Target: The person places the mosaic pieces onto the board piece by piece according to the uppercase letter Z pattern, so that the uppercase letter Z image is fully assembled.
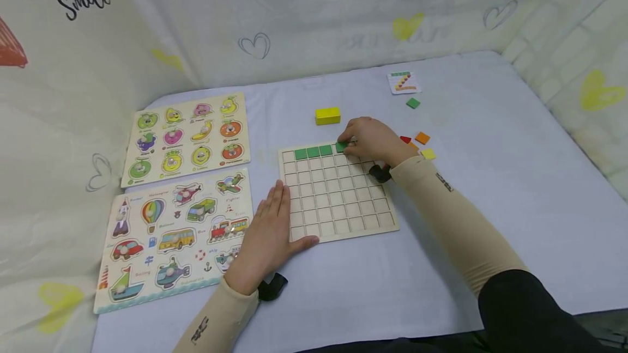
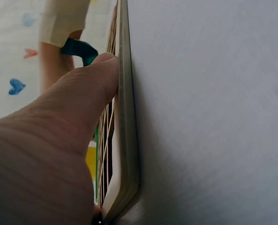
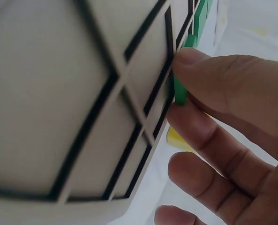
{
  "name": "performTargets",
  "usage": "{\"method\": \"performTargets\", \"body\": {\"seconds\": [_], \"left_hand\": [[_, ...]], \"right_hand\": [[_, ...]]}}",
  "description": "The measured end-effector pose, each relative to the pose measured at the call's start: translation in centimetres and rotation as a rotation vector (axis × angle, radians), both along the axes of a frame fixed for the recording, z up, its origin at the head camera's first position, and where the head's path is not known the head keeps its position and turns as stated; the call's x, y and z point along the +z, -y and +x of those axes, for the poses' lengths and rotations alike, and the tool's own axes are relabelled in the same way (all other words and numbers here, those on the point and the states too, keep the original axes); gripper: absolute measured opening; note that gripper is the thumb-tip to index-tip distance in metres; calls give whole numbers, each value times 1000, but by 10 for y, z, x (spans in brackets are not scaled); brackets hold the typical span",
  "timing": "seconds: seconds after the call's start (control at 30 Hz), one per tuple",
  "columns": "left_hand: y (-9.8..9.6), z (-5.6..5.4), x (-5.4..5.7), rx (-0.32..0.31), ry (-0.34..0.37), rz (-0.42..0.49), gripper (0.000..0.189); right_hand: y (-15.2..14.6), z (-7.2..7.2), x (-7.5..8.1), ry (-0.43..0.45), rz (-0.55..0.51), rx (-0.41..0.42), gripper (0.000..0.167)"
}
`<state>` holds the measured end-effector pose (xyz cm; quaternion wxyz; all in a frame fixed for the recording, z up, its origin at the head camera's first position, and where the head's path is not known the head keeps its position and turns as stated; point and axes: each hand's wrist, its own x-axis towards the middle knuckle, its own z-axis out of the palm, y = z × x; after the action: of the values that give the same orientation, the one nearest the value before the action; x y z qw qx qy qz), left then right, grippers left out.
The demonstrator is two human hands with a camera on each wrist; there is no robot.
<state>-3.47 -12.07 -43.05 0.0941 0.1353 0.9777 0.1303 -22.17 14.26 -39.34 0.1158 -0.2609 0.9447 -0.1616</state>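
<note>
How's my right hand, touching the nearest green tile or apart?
Touching: the right wrist view shows the right hand pinching the green tile between thumb and finger.

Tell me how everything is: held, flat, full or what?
Grid board: flat, three green tiles in its far row
Held green tile: pinched at that row, seating unclear
Right hand: fingers pinching that tile
Left hand: fingers straight, at the board's left edge
Fruit puzzle: flat, pieces in
Vehicle puzzle: flat, partly hidden
Yellow block: untouched
Pattern card: face up
Loose green tile: flat
Red, orange, yellow tiles: loose, partly hidden
</note>
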Motion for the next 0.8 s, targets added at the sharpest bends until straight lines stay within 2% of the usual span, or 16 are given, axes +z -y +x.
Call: {"method": "performTargets", "body": {"seconds": [0.17, 0.47, 0.67, 0.8], "left_hand": [[0, 0, 0, 0, 1, 4, 125], [-1, -2, 2, 1, 18, 1, 125], [-1, -1, 2, 5, 14, 1, 125], [-1, 0, 2, 5, 9, 9, 125]], "right_hand": [[5, 1, 1, -24, 19, 13, 28], [8, 1, 4, -2, 39, 6, 30], [1, -4, 3, 51, -18, -6, 33], [-13, -14, 2, 97, -58, -69, 36]]}}
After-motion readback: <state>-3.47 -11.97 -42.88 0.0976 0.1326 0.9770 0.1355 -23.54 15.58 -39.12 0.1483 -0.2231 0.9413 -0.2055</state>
